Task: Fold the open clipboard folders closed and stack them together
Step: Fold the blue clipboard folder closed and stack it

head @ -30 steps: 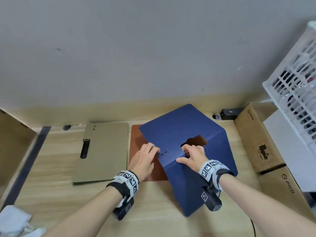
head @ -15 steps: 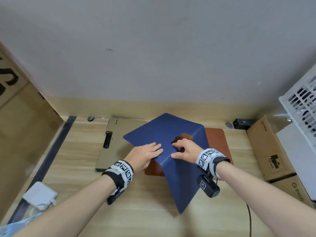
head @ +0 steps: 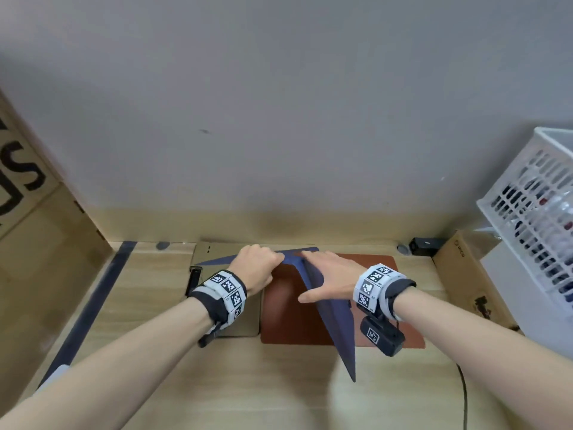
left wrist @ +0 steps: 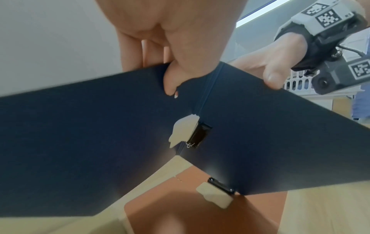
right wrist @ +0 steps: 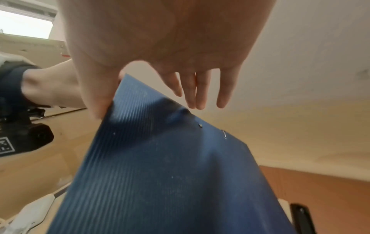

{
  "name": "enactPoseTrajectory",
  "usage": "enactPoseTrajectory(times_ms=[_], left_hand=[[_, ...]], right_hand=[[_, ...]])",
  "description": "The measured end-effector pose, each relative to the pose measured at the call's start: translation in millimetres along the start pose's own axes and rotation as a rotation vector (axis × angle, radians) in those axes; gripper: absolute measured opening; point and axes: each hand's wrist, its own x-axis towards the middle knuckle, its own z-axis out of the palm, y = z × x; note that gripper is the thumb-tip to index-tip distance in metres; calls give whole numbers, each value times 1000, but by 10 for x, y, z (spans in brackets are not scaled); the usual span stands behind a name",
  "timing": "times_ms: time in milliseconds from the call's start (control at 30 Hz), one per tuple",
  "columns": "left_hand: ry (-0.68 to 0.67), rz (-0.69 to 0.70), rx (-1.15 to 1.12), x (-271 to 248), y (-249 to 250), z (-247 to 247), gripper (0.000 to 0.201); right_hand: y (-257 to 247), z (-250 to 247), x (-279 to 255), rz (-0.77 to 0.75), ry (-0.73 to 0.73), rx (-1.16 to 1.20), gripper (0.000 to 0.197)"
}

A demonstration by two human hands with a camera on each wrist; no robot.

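I hold a dark blue clipboard folder (head: 336, 318) half-folded like a tent above the wooden table. My left hand (head: 257, 265) pinches the top edge of its left flap, thumb on the inner face (left wrist: 170, 85) and fingers behind. My right hand (head: 328, 280) lies on the right flap with straight fingers (right wrist: 192, 95), its thumb against the flap's edge (left wrist: 270, 79). The blue folder's inner face carries a black clip (left wrist: 199, 135). Under it a brown folder (head: 294, 308) lies flat, clip showing (left wrist: 220, 187). A tan folder (head: 245, 321) lies to its left.
Cardboard boxes (head: 465, 274) line the table's right side, with a white slatted basket (head: 533, 212) above them. A large cardboard box (head: 31, 243) stands at the left. A small black device (head: 424, 245) sits by the wall, and a black cable (head: 463, 392) runs off the front right.
The blue folder has risen and its flaps have swung closer together. My left hand went from flat on the left flap to gripping its top edge; my right hand flattened on the right flap.
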Motion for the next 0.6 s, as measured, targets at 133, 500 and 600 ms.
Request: enactPoseTrajectory(times_ms=[133, 500, 600], left_hand=[[12, -20, 46, 73, 5, -264, 27], [74, -19, 101, 214, -125, -775, 26], [79, -18, 103, 249, -184, -815, 27]], right_hand=[[-25, -237, -87, 22, 19, -73, 46], [64, -770, -391, 62, 104, -156, 22], [112, -867, -356, 95, 145, -200, 18]])
